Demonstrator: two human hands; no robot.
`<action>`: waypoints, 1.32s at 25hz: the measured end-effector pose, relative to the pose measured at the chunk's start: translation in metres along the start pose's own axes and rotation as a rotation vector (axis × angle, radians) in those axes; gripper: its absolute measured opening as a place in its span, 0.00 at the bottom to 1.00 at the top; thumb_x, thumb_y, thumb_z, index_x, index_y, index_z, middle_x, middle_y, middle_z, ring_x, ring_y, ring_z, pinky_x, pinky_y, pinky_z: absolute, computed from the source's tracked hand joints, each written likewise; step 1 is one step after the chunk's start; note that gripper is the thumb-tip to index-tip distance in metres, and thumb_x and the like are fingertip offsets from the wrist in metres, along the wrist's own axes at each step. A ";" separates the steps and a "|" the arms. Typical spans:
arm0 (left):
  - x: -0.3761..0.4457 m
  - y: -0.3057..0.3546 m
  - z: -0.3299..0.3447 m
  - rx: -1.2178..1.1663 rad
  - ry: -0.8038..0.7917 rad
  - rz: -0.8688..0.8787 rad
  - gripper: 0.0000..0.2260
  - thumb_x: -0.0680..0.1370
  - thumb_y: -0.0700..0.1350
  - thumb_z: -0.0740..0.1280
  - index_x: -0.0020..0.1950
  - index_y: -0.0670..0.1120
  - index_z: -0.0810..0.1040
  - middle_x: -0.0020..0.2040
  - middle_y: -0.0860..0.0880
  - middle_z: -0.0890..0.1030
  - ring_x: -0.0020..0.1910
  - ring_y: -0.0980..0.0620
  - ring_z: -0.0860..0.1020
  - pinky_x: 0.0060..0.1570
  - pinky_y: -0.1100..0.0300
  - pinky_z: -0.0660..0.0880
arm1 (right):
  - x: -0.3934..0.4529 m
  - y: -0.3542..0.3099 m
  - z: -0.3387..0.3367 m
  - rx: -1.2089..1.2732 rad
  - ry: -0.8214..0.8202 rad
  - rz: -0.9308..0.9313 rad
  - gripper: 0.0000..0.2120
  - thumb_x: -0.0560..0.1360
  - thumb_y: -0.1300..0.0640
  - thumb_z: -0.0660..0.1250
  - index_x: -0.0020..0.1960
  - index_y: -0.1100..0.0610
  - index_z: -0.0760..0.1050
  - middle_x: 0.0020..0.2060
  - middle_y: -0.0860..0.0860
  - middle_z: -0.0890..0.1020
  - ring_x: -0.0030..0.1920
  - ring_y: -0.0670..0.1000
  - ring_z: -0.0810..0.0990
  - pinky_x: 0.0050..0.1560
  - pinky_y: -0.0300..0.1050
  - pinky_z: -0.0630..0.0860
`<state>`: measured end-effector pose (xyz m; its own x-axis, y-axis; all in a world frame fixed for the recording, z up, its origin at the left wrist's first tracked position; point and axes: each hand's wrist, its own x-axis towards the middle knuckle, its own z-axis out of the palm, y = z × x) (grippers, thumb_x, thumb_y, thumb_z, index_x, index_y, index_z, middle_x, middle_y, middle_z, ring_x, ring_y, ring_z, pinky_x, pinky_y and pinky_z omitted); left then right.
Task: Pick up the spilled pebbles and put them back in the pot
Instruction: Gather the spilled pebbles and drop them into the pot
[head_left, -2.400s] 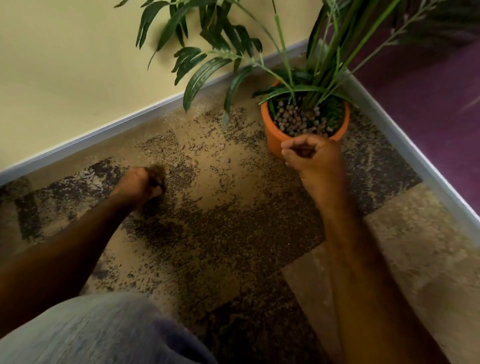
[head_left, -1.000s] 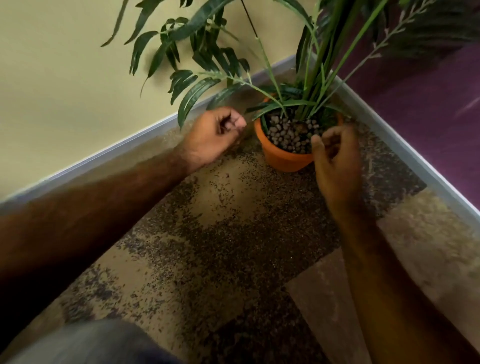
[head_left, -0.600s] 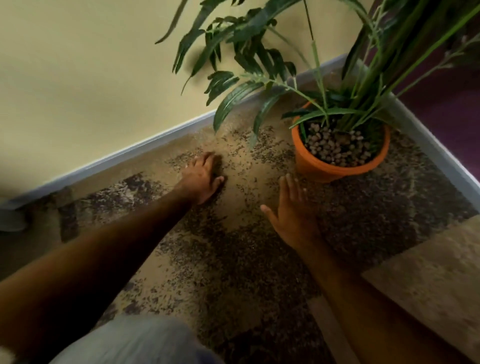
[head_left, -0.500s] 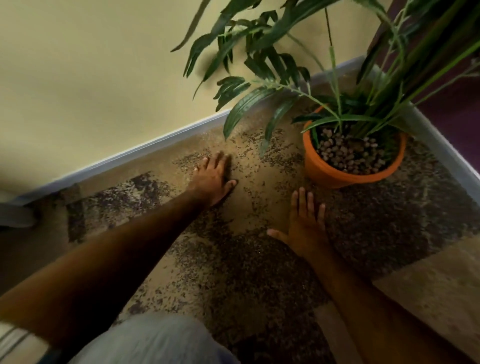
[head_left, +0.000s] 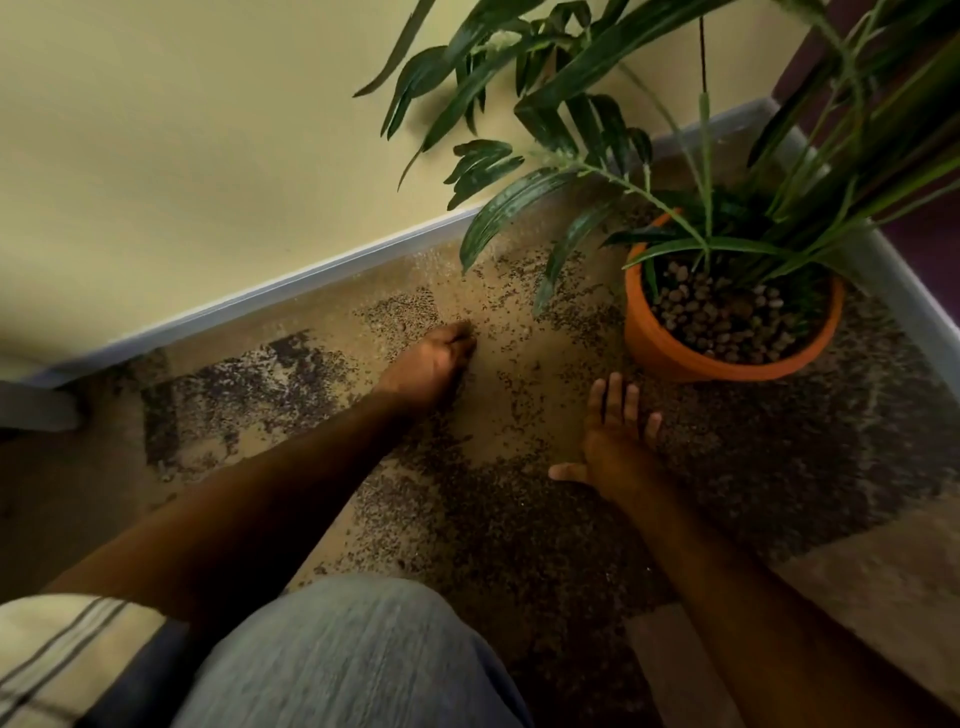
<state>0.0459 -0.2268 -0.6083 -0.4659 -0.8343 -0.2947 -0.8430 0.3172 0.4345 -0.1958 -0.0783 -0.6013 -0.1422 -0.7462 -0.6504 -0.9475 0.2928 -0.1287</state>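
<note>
An orange pot (head_left: 670, 358) stands in the corner on the carpet, filled with brown-grey pebbles (head_left: 727, 317) around a green plant. My left hand (head_left: 431, 364) is down on the carpet to the pot's left. Its fingers are bunched in a pinch, and what they pinch is hidden under the fingertips. My right hand (head_left: 618, 441) lies flat on the carpet just in front of the pot, fingers straight and pointing at it, holding nothing. Loose pebbles are hard to tell from the speckled carpet.
A yellow wall with a grey skirting board (head_left: 291, 280) runs behind, and a second skirting (head_left: 893, 280) closes the corner on the right. Long leaves (head_left: 519, 202) hang over the carpet between my left hand and the pot. My knee (head_left: 353, 649) fills the bottom.
Both hands left the pot and came down onto the carpet. In the last half second my left hand's spread fingers curled into a pinch; my right hand stayed flat.
</note>
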 end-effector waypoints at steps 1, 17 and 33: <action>-0.006 -0.003 -0.002 0.020 0.014 0.015 0.27 0.79 0.71 0.48 0.73 0.62 0.67 0.74 0.56 0.71 0.67 0.54 0.74 0.64 0.51 0.73 | -0.001 0.000 0.000 0.000 -0.003 -0.002 0.67 0.64 0.24 0.67 0.80 0.60 0.31 0.79 0.58 0.34 0.79 0.61 0.34 0.77 0.68 0.41; -0.053 -0.037 -0.028 -0.111 0.227 -0.045 0.06 0.75 0.36 0.73 0.47 0.46 0.84 0.49 0.47 0.82 0.47 0.51 0.82 0.50 0.57 0.78 | 0.006 0.004 0.001 0.057 -0.032 -0.023 0.68 0.64 0.27 0.70 0.79 0.59 0.29 0.79 0.56 0.31 0.79 0.60 0.32 0.75 0.67 0.37; 0.015 0.245 -0.100 -0.128 0.148 0.815 0.06 0.75 0.39 0.75 0.50 0.42 0.87 0.52 0.47 0.86 0.50 0.55 0.83 0.54 0.69 0.77 | -0.010 0.016 0.006 0.095 -0.036 -0.090 0.71 0.60 0.37 0.80 0.80 0.58 0.32 0.80 0.56 0.33 0.79 0.62 0.35 0.76 0.67 0.43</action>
<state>-0.1407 -0.2064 -0.4208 -0.8683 -0.4194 0.2649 -0.2161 0.8005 0.5591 -0.2077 -0.0629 -0.6010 -0.0458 -0.7507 -0.6590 -0.9242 0.2822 -0.2572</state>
